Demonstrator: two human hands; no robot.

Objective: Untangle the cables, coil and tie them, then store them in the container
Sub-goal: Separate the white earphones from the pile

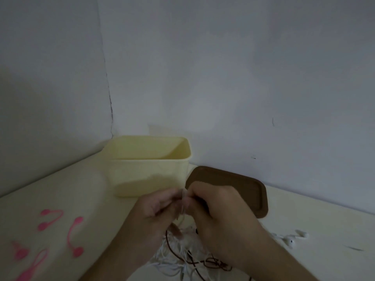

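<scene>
A pale yellow plastic container (149,169), rectangular with rounded corners and matte walls, stands open-topped at the far side of the cream bench (60,189), close to the corner of the wall (243,78). Just to its right a dark brown lid (253,185), flat with rounded corners and a raised rim, lies on the bench.

Both hands are raised in front of the container, fingertips meeting. The left hand (154,209) comes in from the near edge with its fingers curled inward, and the right hand (221,209) reaches in from the near right, knuckles up, fingers bent. Between them they pinch a thin white cable (183,201), which hangs down from the fingertips into a loose tangle of cables (182,254) lying on the bench below the hands. The tangle mixes several thin white strands with at least one dark brown cord; the exact number cannot be told.

To the right of the right forearm a pair of glossy white earbuds (292,238) rests on the bench. On the near left lie pink silicone ties (74,236), slim straps with round ends; four or five can be made out, though blur makes the count uncertain.
</scene>
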